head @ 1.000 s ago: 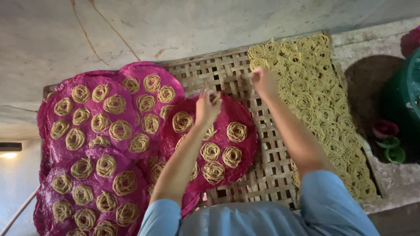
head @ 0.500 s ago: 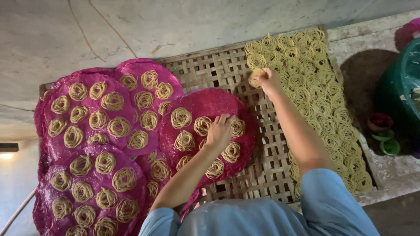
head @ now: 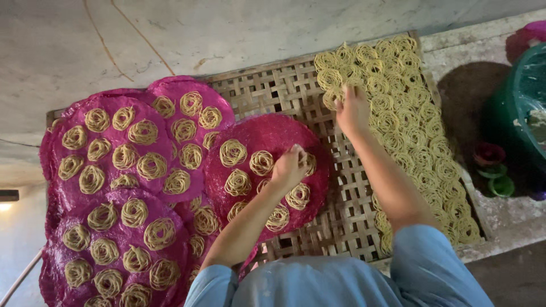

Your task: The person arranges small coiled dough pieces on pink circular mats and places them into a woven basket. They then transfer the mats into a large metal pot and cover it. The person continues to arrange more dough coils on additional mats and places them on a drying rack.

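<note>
Your left hand (head: 290, 167) rests on the nearest round pink mat (head: 267, 133), fingers curled together over a noodle coil (head: 309, 165) at the mat's right side; whether they pinch it cannot be told from above. This mat lies on the woven bamboo tray (head: 284, 94) and carries about eight pale yellow coils of string noodle, among them one at its upper left (head: 233, 152) and one at its lower right (head: 298, 196). Your right hand (head: 352, 111) lies well apart, at the left edge of the bare noodle rows (head: 409, 125), fingers bunched downward on a coil there; the grip itself is hidden by the back of the hand. These rows sit directly on the tray's right part, packed coil against coil from the far edge to the near edge. To the left, three more pink mats overlap one another: a far one (head: 187, 91) with coils around its rim, a left one (head: 108, 148) and a near one (head: 119, 239), each loaded with spaced coils. Beyond the tray's right side, on the concrete ledge (head: 455, 45), stands a dark green tub (head: 523, 108), its contents unclear, with small red and green caps (head: 495, 170) just beside it.
</note>
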{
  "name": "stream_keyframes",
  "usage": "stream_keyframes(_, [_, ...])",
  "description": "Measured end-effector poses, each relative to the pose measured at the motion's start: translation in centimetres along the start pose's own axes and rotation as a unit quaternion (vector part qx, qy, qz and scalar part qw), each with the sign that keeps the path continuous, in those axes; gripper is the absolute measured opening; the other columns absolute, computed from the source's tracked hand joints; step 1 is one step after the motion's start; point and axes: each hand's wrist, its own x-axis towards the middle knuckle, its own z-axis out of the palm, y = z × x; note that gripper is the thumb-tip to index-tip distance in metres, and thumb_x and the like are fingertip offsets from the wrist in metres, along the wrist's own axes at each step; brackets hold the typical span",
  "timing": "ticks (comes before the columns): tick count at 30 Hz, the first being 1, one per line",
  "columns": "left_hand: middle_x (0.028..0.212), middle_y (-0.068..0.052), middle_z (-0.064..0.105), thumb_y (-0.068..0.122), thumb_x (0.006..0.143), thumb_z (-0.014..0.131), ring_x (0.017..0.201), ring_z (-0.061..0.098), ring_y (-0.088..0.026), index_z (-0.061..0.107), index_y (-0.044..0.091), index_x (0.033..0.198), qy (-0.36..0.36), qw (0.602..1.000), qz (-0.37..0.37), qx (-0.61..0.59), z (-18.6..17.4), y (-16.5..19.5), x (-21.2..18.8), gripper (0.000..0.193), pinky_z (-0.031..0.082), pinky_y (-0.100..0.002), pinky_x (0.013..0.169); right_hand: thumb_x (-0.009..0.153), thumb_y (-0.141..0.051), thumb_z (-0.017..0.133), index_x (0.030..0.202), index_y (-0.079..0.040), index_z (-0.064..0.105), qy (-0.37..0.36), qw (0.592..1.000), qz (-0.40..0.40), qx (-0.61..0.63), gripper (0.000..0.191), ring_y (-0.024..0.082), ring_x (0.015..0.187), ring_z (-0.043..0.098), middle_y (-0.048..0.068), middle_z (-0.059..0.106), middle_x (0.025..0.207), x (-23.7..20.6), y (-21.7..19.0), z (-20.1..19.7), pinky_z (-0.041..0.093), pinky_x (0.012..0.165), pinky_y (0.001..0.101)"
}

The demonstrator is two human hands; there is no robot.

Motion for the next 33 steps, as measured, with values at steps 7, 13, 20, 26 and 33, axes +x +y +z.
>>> stream_keyframes(7, [0.101,-0.013,0.072,0.021,0.095,0.072,0.085,0.075,-0.021,0.061,0.003,0.114,0.025,0.978,0.078,-0.191,1.4,3.3,-1.2,0.029,0.062,-0.031,0.076,0.109,-0.041,0.05,0.119,0.001,0.067,-0.339,0.767,0.316,0.444,0.046,0.021,0.076,0.06,0.023,0.072,0.105,-11.2,0.6,-1.3,0.051,0.065,0.034])
stream_keyframes(13, [0.128,-0.011,0.065,0.016,0.1,0.057,0.098,0.072,-0.026,0.054,0.009,0.143,0.048,0.993,-0.101,-0.028,-3.6,0.9,-4.1,0.044,0.064,-0.033,0.075,0.101,-0.018,0.061,0.133,-0.003,0.063,-0.19,0.716,0.324,0.588,0.036,0.022,0.106,0.072,0.015,0.071,0.126,-6.6,1.1,-2.3,0.061,0.094,0.0372])
stream_keyframes(20, [0.141,-0.02,0.051,0.011,0.091,0.062,0.132,0.05,-0.04,0.053,-0.001,0.14,0.174,0.957,0.043,0.228,-6.4,-4.3,-5.7,0.052,0.05,-0.045,0.105,0.093,-0.01,0.071,0.126,-0.006,0.067,-0.043,0.955,0.085,0.281,0.034,0.027,0.111,0.071,0.017,0.074,0.122,-2.5,1.6,0.5,0.056,0.095,0.0403])
stream_keyframes(26, [0.135,-0.024,0.052,0.023,0.097,0.061,0.119,0.056,-0.037,0.061,0.0,0.115,0.125,0.961,-0.054,0.242,-7.6,-3.9,-4.8,0.029,0.049,-0.047,0.103,0.092,-0.003,0.071,0.125,-0.005,0.066,0.013,0.997,-0.043,0.064,0.034,0.043,0.099,0.065,0.023,0.066,0.111,-2.5,1.3,0.2,0.053,0.086,0.0505])
stream_keyframes(33, [0.096,-0.02,0.07,0.034,0.109,0.052,0.07,0.066,-0.027,0.063,0.003,0.111,-0.024,0.98,-0.196,0.028,-7.4,-2.2,-4.5,0.033,0.054,-0.039,0.063,0.086,-0.018,0.072,0.128,-0.001,0.064,0.094,0.989,-0.108,-0.021,0.046,0.039,0.105,0.064,0.023,0.065,0.115,-6.0,-1.3,-1.2,0.055,0.089,0.0477])
